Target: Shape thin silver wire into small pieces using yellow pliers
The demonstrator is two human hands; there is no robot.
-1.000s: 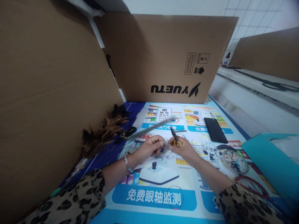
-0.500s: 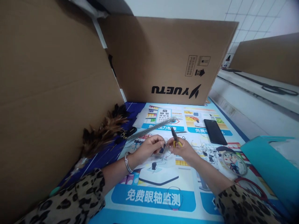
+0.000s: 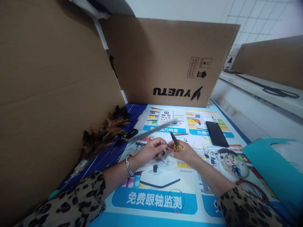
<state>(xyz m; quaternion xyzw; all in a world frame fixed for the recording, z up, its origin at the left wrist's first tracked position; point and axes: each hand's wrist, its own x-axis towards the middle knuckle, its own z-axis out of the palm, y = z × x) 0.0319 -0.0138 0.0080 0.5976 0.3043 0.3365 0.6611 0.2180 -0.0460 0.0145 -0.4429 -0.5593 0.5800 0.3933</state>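
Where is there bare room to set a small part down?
Seemingly bare: printed mat between left sleeve and near wire loop, and between phone and upright cardboard. Crowded: around left hand and right hand, with pliers; left of turquoise box, with wire tangle; by the feathers.

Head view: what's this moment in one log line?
left hand: pinching thin silvery wire loop | right hand: holding yellow-handled metal pliers | farther right: black rectangular phone

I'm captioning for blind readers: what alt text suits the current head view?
A person's left hand and right hand handle thin bent wire above a printed sheet, the right also gripping yellow-handled pliers. Beyond them lies a bundle of wires, with a black phone to the right.
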